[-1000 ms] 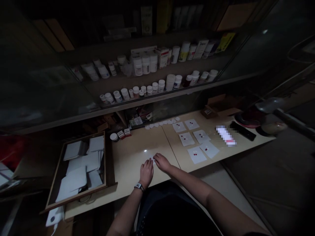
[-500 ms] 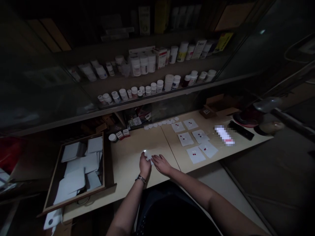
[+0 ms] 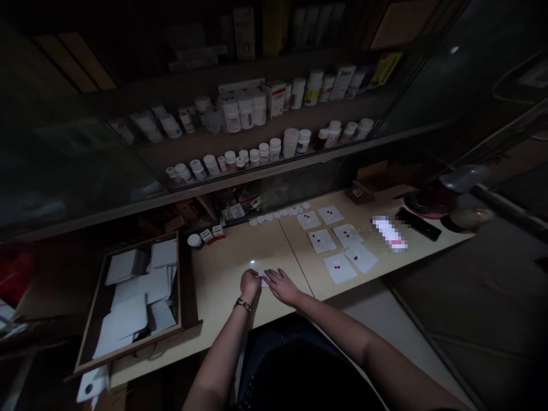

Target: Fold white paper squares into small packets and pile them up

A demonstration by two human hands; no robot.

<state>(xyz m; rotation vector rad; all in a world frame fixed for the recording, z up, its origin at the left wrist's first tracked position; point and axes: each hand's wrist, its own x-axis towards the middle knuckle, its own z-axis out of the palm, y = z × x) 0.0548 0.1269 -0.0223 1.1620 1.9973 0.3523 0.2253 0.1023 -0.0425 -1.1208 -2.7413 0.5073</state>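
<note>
Between my hands on the pale tabletop lies a small white paper (image 3: pixel 264 282), mostly covered by my fingers. My left hand (image 3: pixel 250 284) is closed on its left side, thumb and fingers pinching the edge. With fingers stretched out, my right hand (image 3: pixel 281 286) presses its fingertips on the paper from the right. Right of the hands, several white paper squares (image 3: pixel 338 275) are spread out, each bearing small red and pale pills. A row of small folded white paper packets (image 3: pixel 276 214) runs along the back of the tabletop.
On the left an open drawer (image 3: pixel 178 285) holds stacks of white paper. A white-capped bottle (image 3: pixel 195 241) and small boxes (image 3: pixel 213 234) stand behind it. A dark phone (image 3: pixel 418 224) and an open cardboard box (image 3: pixel 381 181) are at right. Pill bottles (image 3: pixel 291 142) line the shelves above.
My left hand has turned and its fingers have curled in at the paper's left edge. My right hand stays nearly in place. The view has shifted slightly.
</note>
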